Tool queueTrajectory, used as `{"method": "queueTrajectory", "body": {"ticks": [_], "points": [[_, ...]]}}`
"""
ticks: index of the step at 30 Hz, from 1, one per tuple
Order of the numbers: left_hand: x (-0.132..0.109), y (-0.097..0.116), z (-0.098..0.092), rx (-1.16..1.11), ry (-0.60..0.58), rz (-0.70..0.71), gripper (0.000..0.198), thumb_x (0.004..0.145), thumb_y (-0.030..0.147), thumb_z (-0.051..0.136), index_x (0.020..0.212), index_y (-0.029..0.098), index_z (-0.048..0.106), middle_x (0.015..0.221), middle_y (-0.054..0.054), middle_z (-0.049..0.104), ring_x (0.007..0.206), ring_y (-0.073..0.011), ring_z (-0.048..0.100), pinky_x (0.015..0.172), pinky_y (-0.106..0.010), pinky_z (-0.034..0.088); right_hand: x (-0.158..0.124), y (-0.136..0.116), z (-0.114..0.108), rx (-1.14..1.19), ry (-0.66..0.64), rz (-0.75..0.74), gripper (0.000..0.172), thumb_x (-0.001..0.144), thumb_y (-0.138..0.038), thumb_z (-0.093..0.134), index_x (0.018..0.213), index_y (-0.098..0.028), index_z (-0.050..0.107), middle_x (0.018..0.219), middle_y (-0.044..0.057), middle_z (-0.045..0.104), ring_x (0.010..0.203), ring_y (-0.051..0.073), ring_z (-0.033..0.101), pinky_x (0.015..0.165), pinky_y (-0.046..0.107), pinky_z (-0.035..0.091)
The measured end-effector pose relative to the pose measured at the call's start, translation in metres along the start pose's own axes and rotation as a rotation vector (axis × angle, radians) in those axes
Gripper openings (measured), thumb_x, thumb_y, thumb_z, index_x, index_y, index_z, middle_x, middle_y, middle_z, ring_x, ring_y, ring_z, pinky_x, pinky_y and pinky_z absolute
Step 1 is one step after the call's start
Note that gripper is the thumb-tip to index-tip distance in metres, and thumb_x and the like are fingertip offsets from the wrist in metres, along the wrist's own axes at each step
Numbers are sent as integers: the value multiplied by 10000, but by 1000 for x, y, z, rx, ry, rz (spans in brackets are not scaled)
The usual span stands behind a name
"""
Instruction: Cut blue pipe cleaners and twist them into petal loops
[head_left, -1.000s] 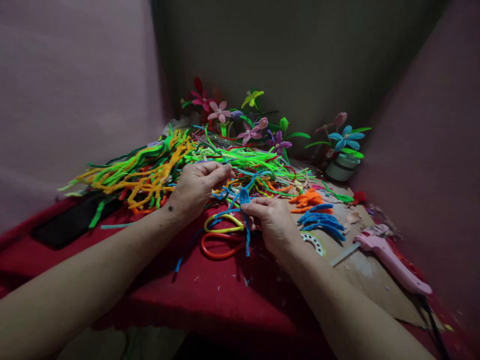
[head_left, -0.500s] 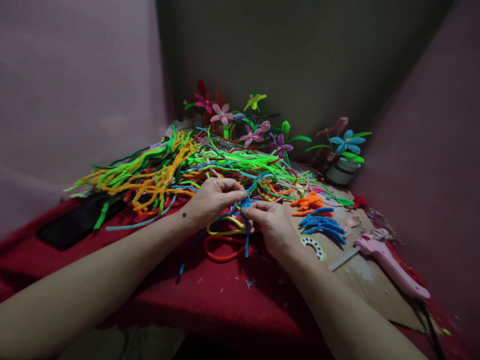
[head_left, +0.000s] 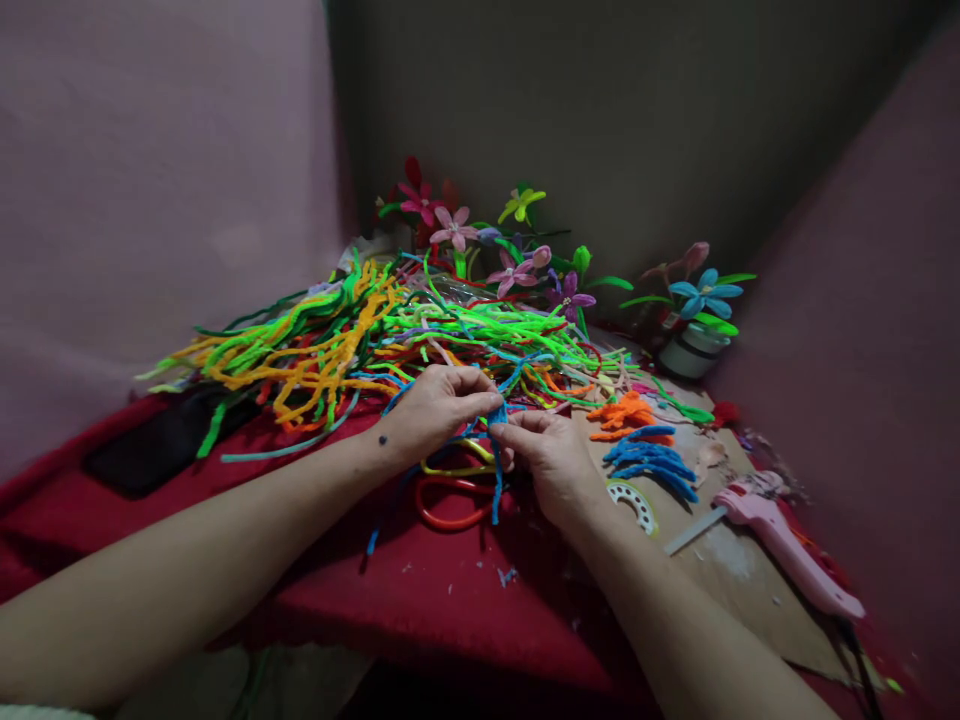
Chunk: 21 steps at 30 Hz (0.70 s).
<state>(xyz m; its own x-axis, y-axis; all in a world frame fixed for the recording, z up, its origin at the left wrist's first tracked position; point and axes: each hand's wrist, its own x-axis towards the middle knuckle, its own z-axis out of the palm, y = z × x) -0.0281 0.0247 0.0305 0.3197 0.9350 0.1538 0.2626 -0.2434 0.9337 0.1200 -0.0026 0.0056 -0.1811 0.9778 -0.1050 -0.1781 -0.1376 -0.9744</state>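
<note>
In dim light, mauve walls [head_left: 165, 150] flank a dark grey wall [head_left: 600, 110] behind a red-covered table [head_left: 405, 600].

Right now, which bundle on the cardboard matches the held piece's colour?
The blue bundle, nearer the white ring, matches the held blue piece; the orange bundle lies farther back.

The blue strip [head_left: 496, 488] looks fuzzy and matt, the glue gun [head_left: 789, 549] smooth plastic, the table cover [head_left: 420, 600] matt cloth.

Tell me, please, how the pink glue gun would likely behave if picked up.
The pink glue gun would probably drag the black cord trailing near its lower end. It looks hard and smooth, so perhaps rigid and slightly slippery. The pale stick jutting out might catch on something.
</note>
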Motion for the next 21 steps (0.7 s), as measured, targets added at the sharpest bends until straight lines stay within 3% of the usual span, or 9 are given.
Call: {"method": "queueTrajectory", "body": {"ticks": [5, 9, 16, 18, 21], "points": [[4, 1, -6, -3, -120, -51, 249, 695, 356, 616, 779, 125, 657, 673, 1, 606, 618, -108, 527, 597, -225, 413, 1, -1, -2, -19, 92, -54, 245, 632, -311, 655, 526, -153, 500, 433, -57, 465, 406, 57, 370, 440, 207, 270], [4, -1, -5, 166, -207, -41, 207, 713, 323, 585, 723, 127, 653, 597, 9, 586, 557, -106, 510, 541, -223, 383, 2, -2, -2, -35, 138, -56, 234, 620, -333, 647, 559, -160, 502, 436, -68, 435, 401, 59, 336, 416, 207, 245], [-13, -4, 12, 746, 61, 528, 206, 785, 190, 454, 629, 140, 581, 631, -38, 551, 619, -135, 476, 599, -263, 359, 5, 6, -1, -111, 203, -98, 230, 634, -332, 626, 550, -161, 496, 427, -70, 407, 403, 56, 298, 403, 214, 216], [-13, -1, 10, 681, 63, 471, 199, 789, 219, 469, 645, 146, 584, 638, -35, 550, 627, -137, 479, 602, -260, 367, 6, 6, -2, -71, 204, -99, 248, 642, -338, 632, 551, -167, 477, 417, -76, 396, 387, 53, 298, 389, 208, 212], [-6, 5, 1, 278, 78, 172, 208, 783, 314, 520, 676, 150, 589, 612, 0, 529, 567, -105, 462, 546, -223, 370, 7, 4, -3, 107, 183, -96, 245, 638, -322, 658, 583, -168, 476, 427, -84, 403, 372, 42, 318, 377, 187, 253]]}}
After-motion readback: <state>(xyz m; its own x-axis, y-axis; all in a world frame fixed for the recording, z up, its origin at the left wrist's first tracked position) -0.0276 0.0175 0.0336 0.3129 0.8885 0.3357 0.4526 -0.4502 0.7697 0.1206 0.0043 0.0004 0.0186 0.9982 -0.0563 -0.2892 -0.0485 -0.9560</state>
